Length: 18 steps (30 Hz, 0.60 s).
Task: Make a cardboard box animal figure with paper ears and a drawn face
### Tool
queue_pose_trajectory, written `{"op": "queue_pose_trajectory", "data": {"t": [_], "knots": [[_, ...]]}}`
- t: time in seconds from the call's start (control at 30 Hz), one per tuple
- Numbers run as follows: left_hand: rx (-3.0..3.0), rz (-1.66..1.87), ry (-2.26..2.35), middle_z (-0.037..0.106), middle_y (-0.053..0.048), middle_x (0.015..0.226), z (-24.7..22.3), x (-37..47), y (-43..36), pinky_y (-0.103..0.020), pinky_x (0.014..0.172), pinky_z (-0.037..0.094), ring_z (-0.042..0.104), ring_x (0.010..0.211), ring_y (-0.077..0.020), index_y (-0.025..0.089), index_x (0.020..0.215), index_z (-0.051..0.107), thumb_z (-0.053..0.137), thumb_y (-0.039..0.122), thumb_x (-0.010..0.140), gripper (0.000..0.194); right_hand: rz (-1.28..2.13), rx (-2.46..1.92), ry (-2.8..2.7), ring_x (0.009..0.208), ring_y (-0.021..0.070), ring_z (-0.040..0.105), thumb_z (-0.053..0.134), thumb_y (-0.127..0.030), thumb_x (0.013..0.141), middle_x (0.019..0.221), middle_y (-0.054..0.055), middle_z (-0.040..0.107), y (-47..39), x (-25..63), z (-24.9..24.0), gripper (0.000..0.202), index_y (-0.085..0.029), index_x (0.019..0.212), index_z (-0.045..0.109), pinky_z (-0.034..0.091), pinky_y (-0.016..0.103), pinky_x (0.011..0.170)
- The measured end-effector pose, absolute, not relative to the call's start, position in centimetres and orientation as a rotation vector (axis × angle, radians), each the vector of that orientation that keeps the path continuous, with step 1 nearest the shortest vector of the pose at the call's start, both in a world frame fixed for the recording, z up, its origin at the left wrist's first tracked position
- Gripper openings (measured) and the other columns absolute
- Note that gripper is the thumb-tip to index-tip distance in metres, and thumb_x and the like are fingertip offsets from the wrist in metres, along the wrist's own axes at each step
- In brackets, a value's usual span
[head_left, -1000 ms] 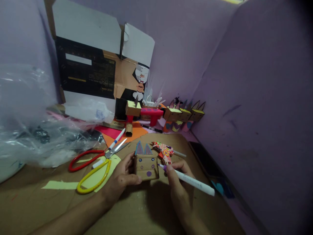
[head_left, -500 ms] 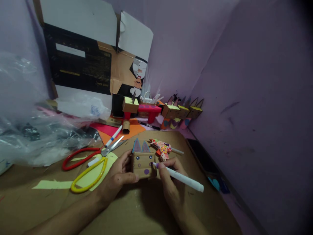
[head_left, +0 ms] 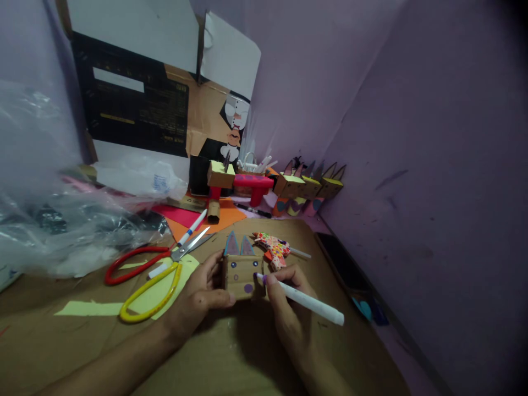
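My left hand point(head_left: 206, 291) grips a small cardboard box point(head_left: 243, 273) by its left side, thumb along the lower front. Two pointed ears, grey-purple with blue edges, rise from its top, and its front carries drawn eyes, a small ring and a purple spot. Between the fingertips of my right hand point(head_left: 291, 300) is a white felt-tip marker point(head_left: 315, 306). Its purple tip meets the right part of the box's face, around where a cheek mark would sit; the exact contact is too small to see. Behind the box lies a colourful patterned glue gun point(head_left: 273, 247).
Scissors point(head_left: 157, 275) with red and yellow handles lie left, over yellow paper point(head_left: 187, 269). A blue-and-white marker point(head_left: 192, 228) rests beyond them. Clear plastic point(head_left: 82, 225) fills the far left. Similar box-headed figures point(head_left: 291, 186) stand along the wall. A black phone-like object point(head_left: 340, 261) lies right.
The marker tip has shifted very slightly over the box's right cheek area. Both hands keep their hold; the whole view has moved a little.
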State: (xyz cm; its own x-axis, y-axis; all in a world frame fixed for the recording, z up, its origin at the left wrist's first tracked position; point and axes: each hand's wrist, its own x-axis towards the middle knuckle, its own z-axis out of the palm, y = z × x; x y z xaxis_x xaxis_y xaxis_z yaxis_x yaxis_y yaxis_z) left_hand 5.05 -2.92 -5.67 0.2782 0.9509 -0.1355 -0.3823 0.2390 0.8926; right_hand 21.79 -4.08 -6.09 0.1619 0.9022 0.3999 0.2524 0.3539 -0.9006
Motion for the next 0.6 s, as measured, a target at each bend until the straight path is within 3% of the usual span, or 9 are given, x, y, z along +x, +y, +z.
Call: {"op": "queue_pose_trajectory", "data": {"t": [0.6], "knots": [[0.875, 1.077, 0.812, 0.065, -0.008, 0.119, -5.13, 5.14, -3.01, -0.043, 0.098, 0.044, 0.055, 0.116, -0.0316, 0.02, 0.116, 0.054, 0.066, 0.007, 0.055, 0.064, 0.532, -1.156, -1.348, 0.041, 0.0106, 0.046, 0.058, -0.03, 0.081, 0.048, -0.005, 0.05, -4.1, 22.16, -5.63, 0.022, -0.02, 0.062, 0.051, 0.034, 0.02, 0.041]]}}
